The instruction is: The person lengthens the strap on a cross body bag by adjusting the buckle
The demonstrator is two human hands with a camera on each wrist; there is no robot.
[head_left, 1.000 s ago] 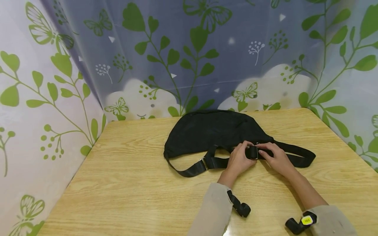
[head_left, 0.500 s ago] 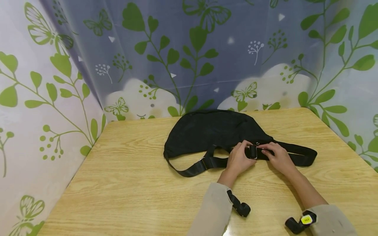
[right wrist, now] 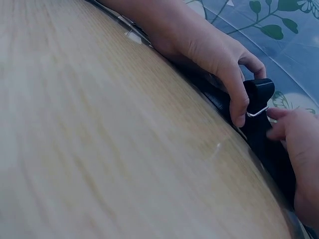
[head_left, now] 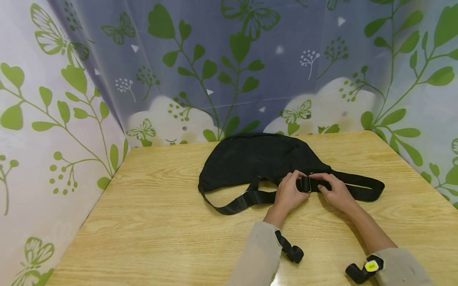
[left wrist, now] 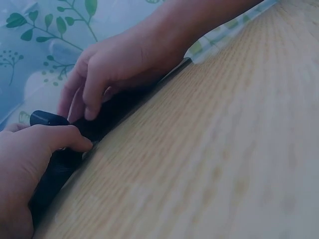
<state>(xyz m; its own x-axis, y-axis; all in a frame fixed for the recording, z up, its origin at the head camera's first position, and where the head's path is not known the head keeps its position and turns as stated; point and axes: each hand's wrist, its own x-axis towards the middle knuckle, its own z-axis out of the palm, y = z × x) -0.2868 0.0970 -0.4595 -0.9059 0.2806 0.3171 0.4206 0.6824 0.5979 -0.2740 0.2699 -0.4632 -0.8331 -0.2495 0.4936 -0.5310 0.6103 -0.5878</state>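
Note:
A black waist bag lies flat on the table, its webbing strap looped along the near side. My left hand grips the strap beside a metal slide buckle, thumb on the near edge and fingers on the far edge. Just right of the buckle, my right hand pinches the strap between thumb and fingers. In the right wrist view a short fold of black webbing stands up at the buckle's metal bar. The left wrist view shows both thumbs low against the strap.
A second metal slider sits on the strap to the left. The strap's loose loop reaches right of the bag. Behind the wooden table hangs a leaf-patterned curtain.
My right fingers have shifted slightly from the buckle's edge onto the strap to its right. The buckle has moved slightly left; the right loop reaches a little further right. The bag stays put.

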